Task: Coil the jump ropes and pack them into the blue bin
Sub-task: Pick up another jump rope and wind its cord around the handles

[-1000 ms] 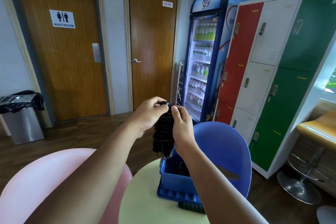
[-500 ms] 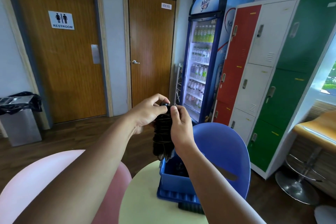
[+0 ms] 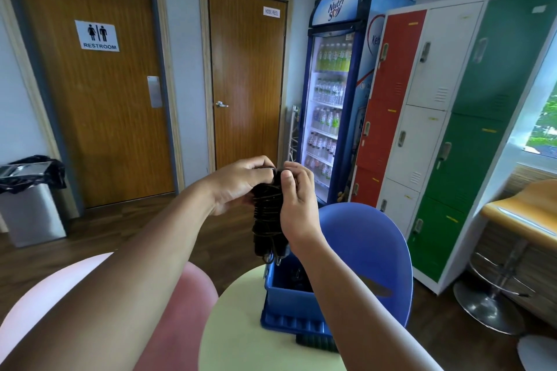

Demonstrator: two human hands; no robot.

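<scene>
Both hands grip one black coiled rope [image 3: 268, 214] in the air: the left hand [image 3: 241, 182] pinches its top, and the right hand [image 3: 297, 205] clasps its side. The coil hangs upright just above the blue bin [image 3: 286, 295], which sits on a pale round table [image 3: 241, 325] before a blue chair [image 3: 367, 250].

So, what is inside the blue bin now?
Inside the blue bin something dark, perhaps cord, shows, too unclear to name. The right forearm covers the rest. The coiled jump rope is held above.
</scene>
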